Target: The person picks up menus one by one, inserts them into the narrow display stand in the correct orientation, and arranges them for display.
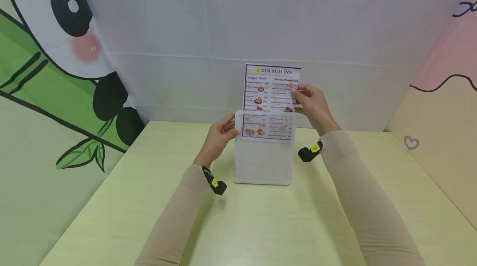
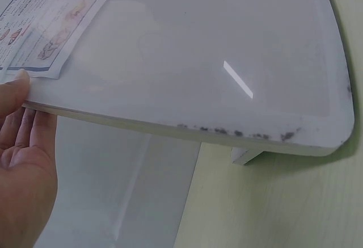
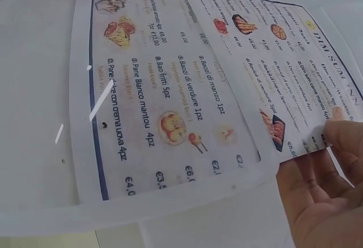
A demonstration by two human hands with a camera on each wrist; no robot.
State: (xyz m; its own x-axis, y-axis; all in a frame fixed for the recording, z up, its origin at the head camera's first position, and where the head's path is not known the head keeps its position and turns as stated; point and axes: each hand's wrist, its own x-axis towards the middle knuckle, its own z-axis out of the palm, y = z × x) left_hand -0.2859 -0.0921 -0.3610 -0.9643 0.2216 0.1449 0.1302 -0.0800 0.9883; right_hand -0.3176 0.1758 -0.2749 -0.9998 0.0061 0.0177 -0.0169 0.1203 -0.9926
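A white sign holder (image 1: 263,162) with a clear front and rounded corners stands upright on the table. Partway down inside its top is a printed menu sheet (image 1: 273,88) headed "DIM SUM INN". The sheet's lower part shows through the clear front, while its upper part sticks out above the rim. My left hand (image 1: 219,138) grips the holder's left edge near the top, thumb (image 2: 14,93) in front and fingers behind. With my right hand (image 1: 312,104) I pinch the menu's right edge above the holder, thumb on the printed face.
The pale wood-look table (image 1: 261,224) reaches back to a white cloth backdrop (image 1: 167,88). A panda-and-bamboo panel (image 1: 71,71) borders the left side, and a pink and cream panel (image 1: 443,113) the right. Low on the holder's edge are dark smudges (image 2: 238,133); a small support foot (image 2: 245,156) shows behind it.
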